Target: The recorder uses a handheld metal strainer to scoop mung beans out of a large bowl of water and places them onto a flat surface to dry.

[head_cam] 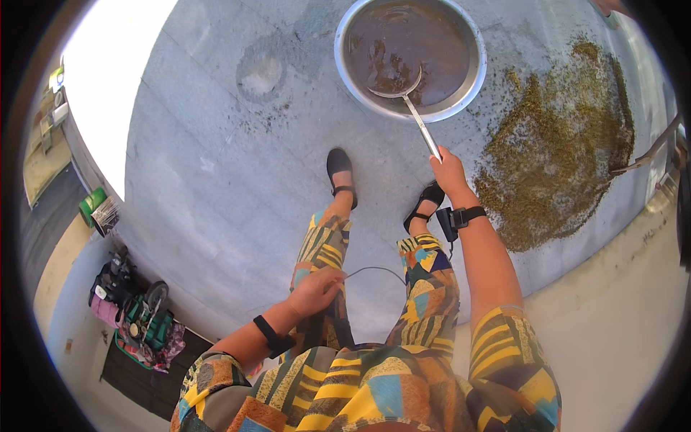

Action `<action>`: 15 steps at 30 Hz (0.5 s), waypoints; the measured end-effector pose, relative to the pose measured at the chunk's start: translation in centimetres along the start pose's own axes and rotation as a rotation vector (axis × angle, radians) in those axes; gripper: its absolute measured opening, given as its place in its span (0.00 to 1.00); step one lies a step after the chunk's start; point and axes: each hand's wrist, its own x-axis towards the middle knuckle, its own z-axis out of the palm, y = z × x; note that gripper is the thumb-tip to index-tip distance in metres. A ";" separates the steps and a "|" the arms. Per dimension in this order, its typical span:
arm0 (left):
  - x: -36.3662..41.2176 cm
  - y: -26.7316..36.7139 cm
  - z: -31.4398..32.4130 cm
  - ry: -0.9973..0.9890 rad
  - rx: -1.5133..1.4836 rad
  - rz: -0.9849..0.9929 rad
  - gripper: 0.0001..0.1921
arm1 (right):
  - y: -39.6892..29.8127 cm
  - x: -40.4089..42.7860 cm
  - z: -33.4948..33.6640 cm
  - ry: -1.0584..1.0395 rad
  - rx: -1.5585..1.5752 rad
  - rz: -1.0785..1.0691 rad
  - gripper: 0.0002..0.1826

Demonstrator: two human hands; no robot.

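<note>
My right hand [449, 171] grips the handle of a metal skimmer or strainer [424, 127]. The round head of that tool dips into brown liquid [442, 48] inside a large metal basin [475, 89], near the rim closest to me. Dark bits lie in the liquid around the head, part of which is submerged. My left hand [318, 291] hangs in front of my left thigh, fingers loosely curled; whether it holds the thin dark cable [372, 268] beside its fingertips is unclear. Each wrist wears a black strap, the right one with a small device.
Wet greenish-brown grains [550, 156] are spread on the grey floor right of the basin. A stick [656, 146] reaches in at the right edge. Part of another person's hand [612, 6] shows at the top right. A green container [93, 205] and a motorbike [146, 318] are at the left.
</note>
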 end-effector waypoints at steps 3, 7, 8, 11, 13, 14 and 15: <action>0.5 -0.7 0.4 0.029 0.057 0.061 0.08 | -0.3 3.3 1.0 -0.149 0.259 0.182 0.11; 0.1 -1.2 1.1 0.113 0.062 0.092 0.06 | -5.5 5.5 -1.1 -0.269 0.731 0.384 0.09; 0.2 -1.0 1.1 0.142 0.054 0.096 0.05 | -5.4 6.5 -1.3 -0.230 0.822 0.367 0.10; 0.4 -0.2 0.8 0.230 0.153 0.133 0.04 | -4.3 8.3 -2.1 -0.132 0.939 0.340 0.11; 0.3 -0.3 0.6 0.234 0.290 0.176 0.03 | -3.6 8.8 -2.4 -0.043 0.983 0.336 0.12; 0.3 -0.8 0.6 0.272 0.270 0.203 0.03 | -3.3 8.5 -2.5 -0.043 0.986 0.337 0.12; 0.3 -0.9 0.7 0.292 0.260 0.217 0.03 | -3.1 8.3 -2.6 -0.026 1.052 0.314 0.12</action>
